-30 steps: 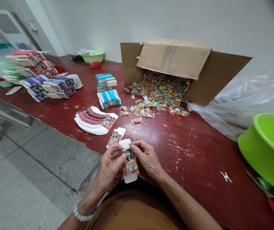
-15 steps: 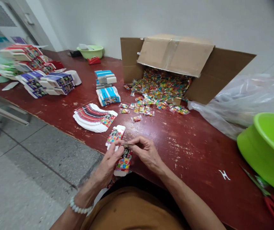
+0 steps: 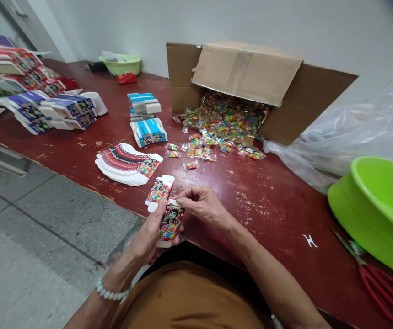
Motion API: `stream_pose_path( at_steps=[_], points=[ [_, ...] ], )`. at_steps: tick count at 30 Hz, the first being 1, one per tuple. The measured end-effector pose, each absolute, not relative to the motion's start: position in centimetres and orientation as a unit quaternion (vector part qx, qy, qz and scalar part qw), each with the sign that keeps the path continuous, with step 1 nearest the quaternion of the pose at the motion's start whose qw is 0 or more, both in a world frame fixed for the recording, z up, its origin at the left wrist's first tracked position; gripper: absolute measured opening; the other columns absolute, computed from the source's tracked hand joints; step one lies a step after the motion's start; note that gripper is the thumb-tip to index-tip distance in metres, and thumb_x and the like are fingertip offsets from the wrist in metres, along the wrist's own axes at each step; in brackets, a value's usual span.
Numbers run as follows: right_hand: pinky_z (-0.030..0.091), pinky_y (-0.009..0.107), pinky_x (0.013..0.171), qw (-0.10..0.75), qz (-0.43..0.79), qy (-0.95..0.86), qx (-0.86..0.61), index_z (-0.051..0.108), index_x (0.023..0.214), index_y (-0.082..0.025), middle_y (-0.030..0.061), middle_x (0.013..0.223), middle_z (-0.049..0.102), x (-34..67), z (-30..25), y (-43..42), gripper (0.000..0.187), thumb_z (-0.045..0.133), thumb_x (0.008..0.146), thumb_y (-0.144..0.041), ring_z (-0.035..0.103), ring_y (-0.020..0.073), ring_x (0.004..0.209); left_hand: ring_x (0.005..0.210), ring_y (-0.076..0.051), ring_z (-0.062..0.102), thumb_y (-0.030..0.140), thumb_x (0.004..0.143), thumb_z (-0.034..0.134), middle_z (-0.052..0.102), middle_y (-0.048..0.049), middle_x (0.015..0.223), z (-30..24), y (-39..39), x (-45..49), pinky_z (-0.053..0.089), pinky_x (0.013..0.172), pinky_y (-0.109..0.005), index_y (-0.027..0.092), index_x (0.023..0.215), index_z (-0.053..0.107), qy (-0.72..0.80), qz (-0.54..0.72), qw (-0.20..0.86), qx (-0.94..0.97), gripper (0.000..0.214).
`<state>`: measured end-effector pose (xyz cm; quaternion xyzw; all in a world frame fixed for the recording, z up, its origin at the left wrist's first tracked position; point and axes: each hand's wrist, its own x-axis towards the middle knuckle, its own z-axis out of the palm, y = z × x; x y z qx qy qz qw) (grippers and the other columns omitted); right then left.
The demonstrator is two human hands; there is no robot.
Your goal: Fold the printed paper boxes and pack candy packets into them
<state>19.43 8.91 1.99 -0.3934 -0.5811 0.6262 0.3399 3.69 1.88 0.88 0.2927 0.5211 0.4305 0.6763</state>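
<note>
My left hand [image 3: 149, 236] is wrapped around a small printed cardboard box [image 3: 171, 224], red and black with colourful pictures, above the table's near edge. At the top end of that box, my right hand [image 3: 206, 204] pinches a flap between thumb and fingers. Just beyond lie more flat printed boxes [image 3: 160, 187] of the same kind, partly overlapped by my left hand. Farther off, a fan of flattened red and white boxes [image 3: 127, 164] is spread out on the table.
An open carton [image 3: 247, 68] on its side spills small wrapped candies [image 3: 230, 119] onto the red table [image 3: 251, 205]. Blue bundles [image 3: 150, 132] and purple bundles [image 3: 69, 107] stand left. A green basin [image 3: 364, 205], red-handled scissors [image 3: 364, 265] and plastic sheeting [image 3: 336, 132] are right.
The view has swung slightly right. My right hand has shifted from the flap held between both hands to the box's top edge; the box front now shows more fully in my left hand.
</note>
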Motion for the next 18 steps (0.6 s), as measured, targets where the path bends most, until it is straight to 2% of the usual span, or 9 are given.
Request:
stream_pose_path(
  at_steps=[5,10,15,18],
  points=[
    [0.047,0.025,0.065,0.352,0.535,-0.675,-0.368,0.076,0.087,-0.016,0.0039,0.081,0.074,19.69,1.39,8.80,0.014,0.068,0.087,-0.027,0.063,0.0131,0.070,0.041,-0.015,0.059,0.086,0.079,0.054,0.067,-0.0044,0.056,0.36,1.76,3.76,0.046,0.043,-0.024,0.013,0.086,0.071,0.519,0.424,0.677,0.304,0.075],
    [0.051,0.026,0.072,0.335,0.526,-0.714,-0.318,0.074,0.084,-0.018,0.0056,0.098,0.077,20.04,1.22,8.70,0.013,0.065,0.091,-0.024,0.067,0.0146,0.081,0.039,-0.015,0.057,0.088,0.076,0.055,0.068,-0.0031,0.058,0.49,1.69,4.35,0.044,0.040,-0.024,0.014,0.105,0.071,0.519,0.433,0.674,0.299,0.081],
    [0.047,0.023,0.061,0.314,0.523,-0.703,-0.366,0.076,0.088,-0.017,0.0031,0.084,0.077,19.84,1.42,9.22,0.008,0.070,0.087,-0.023,0.062,0.0118,0.066,0.038,-0.016,0.057,0.090,0.074,0.055,0.063,-0.0047,0.048,0.36,1.97,3.99,0.042,0.039,-0.023,0.010,0.093,0.073,0.543,0.415,0.655,0.323,0.084],
    [0.049,0.025,0.064,0.316,0.591,-0.675,-0.310,0.076,0.089,-0.018,0.0036,0.086,0.076,19.67,1.69,9.52,0.015,0.070,0.089,-0.032,0.064,0.0130,0.069,0.038,-0.015,0.057,0.085,0.077,0.057,0.068,-0.0054,0.056,0.29,2.13,3.64,0.041,0.038,-0.022,0.012,0.107,0.072,0.541,0.427,0.652,0.316,0.080]
  ],
)
